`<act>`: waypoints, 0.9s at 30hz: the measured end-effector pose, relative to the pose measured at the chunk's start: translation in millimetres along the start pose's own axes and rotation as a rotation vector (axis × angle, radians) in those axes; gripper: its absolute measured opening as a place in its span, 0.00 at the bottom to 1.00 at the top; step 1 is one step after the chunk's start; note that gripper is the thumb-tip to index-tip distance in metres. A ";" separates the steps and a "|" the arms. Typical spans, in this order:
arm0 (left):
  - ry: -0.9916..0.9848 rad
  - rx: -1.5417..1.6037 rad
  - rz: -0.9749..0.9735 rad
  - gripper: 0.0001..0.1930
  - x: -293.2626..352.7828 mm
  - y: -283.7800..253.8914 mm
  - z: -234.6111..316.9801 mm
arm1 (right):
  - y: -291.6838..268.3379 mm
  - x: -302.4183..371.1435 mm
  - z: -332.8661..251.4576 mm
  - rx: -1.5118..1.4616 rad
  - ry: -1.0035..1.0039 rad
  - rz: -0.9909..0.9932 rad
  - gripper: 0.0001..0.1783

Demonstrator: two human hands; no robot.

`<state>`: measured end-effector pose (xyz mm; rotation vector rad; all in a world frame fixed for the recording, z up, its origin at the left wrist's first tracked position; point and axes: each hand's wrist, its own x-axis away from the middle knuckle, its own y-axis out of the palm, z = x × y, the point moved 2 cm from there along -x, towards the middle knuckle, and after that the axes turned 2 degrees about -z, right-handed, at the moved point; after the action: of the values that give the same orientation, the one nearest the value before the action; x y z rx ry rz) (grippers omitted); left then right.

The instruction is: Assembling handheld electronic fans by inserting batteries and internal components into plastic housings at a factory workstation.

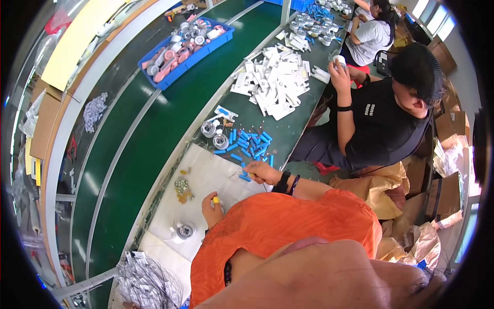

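My right hand (263,172), with dark bands on the wrist, pinches a small blue cylinder (245,178) with thin wires at the right edge of a white mat (206,170). Just beyond it lies a loose pile of blue cylinders (252,143). My left hand (211,206) rests curled on the mat near my orange shirt, a yellow cover on one fingertip. Whether it holds anything is hidden. A round white and metal part (183,230) sits on the mat to its left.
Two round parts (216,135) and a small heap of metal bits (182,188) lie near the mat. Farther off are a pile of white parts (275,82), a blue tray (167,77) on the green belt (149,129), and a wire bundle (146,283). A person in black (381,118) works at my right.
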<state>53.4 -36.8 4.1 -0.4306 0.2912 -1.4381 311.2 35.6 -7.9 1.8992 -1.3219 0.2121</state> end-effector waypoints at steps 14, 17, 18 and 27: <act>0.079 -0.036 0.032 0.14 4.6 -3.6 1.9 | 20.3 11.8 -18.8 0.059 -0.028 0.025 0.13; 0.083 -0.029 0.051 0.13 10.2 -7.6 2.0 | 23.6 13.1 -22.0 0.061 -0.034 0.062 0.13; 0.072 -0.027 0.081 0.13 12.1 -8.8 1.2 | 26.4 12.7 -25.4 0.081 -0.024 0.040 0.13; 0.037 0.045 0.095 0.12 25.6 -7.5 -9.7 | 68.8 29.3 -217.8 0.378 -0.838 0.238 0.09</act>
<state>45.4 -63.8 0.6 -0.3487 0.3046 -1.3583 328.7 154.0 188.8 2.2451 -2.1887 -0.2760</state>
